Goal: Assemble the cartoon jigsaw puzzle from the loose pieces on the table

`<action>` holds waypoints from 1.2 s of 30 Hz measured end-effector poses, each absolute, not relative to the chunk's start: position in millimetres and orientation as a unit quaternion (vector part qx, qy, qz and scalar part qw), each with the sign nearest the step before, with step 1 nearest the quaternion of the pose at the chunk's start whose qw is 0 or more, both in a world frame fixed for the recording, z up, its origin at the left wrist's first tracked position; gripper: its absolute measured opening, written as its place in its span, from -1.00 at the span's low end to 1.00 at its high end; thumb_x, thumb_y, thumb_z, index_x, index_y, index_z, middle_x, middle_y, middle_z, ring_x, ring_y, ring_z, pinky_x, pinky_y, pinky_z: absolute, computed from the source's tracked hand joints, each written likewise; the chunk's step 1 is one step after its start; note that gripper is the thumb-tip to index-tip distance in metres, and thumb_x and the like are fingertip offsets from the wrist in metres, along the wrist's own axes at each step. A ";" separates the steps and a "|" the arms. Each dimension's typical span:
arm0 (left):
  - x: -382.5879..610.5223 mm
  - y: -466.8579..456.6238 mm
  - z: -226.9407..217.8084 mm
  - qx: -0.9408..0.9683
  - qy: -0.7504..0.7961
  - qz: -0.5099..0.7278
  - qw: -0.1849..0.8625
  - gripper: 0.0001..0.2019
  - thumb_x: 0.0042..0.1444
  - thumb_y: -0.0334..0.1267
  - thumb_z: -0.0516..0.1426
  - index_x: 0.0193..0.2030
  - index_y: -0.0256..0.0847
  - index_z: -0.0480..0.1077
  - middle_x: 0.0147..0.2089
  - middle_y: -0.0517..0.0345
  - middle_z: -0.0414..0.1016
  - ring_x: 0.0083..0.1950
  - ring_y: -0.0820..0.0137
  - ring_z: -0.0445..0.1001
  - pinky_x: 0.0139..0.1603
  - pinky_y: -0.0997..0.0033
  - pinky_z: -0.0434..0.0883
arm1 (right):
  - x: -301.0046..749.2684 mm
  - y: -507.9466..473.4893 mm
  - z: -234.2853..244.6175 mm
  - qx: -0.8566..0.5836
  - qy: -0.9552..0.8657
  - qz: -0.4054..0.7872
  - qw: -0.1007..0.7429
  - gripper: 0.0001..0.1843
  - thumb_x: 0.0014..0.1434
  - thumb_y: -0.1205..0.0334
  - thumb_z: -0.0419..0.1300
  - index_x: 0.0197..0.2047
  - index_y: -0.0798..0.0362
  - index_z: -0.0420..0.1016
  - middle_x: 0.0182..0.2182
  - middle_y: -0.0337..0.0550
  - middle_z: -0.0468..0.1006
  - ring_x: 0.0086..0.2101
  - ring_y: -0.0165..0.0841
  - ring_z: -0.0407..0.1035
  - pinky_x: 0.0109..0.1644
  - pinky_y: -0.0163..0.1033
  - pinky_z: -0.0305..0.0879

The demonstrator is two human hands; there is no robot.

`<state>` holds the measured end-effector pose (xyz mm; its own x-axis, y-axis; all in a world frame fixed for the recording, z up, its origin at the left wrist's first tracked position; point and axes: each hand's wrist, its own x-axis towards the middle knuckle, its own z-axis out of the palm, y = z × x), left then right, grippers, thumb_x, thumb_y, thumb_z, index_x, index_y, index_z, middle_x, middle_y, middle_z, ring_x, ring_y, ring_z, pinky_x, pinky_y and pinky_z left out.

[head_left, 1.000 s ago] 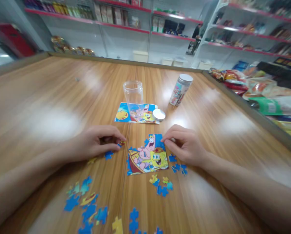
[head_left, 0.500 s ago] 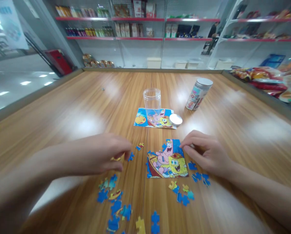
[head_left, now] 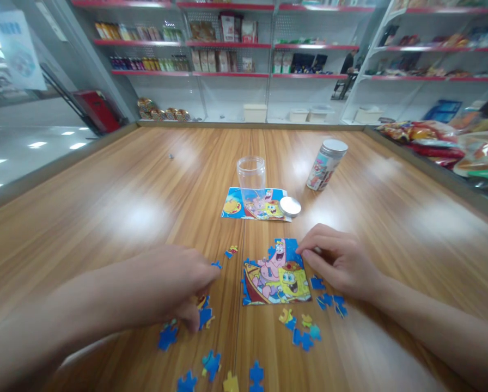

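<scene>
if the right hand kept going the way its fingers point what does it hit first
Most likely the partly assembled puzzle: the right hand points left, with its fingertips right at the puzzle's upper right edge. Whether they touch it is unclear.

One camera, worn on the head, looks forward and down across the counter (head_left: 350,218). It sits close above the left grip (head_left: 174,286) and right grip (head_left: 337,261), whose forearms run in from the bottom corners. The puzzle (head_left: 275,272) between the grips lies just below centre, and beyond them the wide view reaches the counter's far edge and the shelves (head_left: 227,43) behind.
</scene>
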<state>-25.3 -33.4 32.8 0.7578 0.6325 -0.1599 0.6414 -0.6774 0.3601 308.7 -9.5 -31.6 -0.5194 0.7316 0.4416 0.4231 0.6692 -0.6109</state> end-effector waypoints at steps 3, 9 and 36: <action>-13.7 -30.9 29.6 0.952 0.256 0.018 0.169 -0.86 0.21 -0.14 0.26 -0.27 -0.13 0.48 -0.35 0.17 0.49 -0.34 0.38 0.44 -0.37 0.38 0.28 | 307.6 -9.8 -32.1 -0.346 -0.842 0.216 0.352 -0.86 0.20 0.39 0.21 -0.21 0.04 0.59 -0.33 -0.09 0.55 -0.32 -0.31 0.40 -0.28 -0.18 0.35; 7.1 -21.0 -1.5 0.977 0.148 0.128 0.082 -0.68 0.33 -0.22 0.13 0.19 -0.14 0.39 0.24 -0.08 0.40 0.16 0.14 0.36 0.14 0.09 0.37 | 304.9 -9.8 -31.0 -0.339 -0.858 0.203 0.328 -0.84 0.17 0.42 0.23 -0.20 0.04 0.58 -0.31 -0.09 0.53 -0.28 -0.29 0.38 -0.21 -0.14 0.34; -44.8 26.7 -22.7 0.603 0.374 0.351 0.611 -0.66 0.09 -0.08 0.27 -0.52 -0.30 0.40 -0.56 0.22 0.26 -0.52 0.53 0.20 -0.50 0.51 0.15 | 315.0 -9.6 -28.3 -0.405 -0.829 0.201 0.331 -0.85 0.29 0.28 0.17 -0.28 0.07 0.56 -0.42 -0.13 0.45 -0.41 -0.35 0.34 -0.39 -0.22 0.21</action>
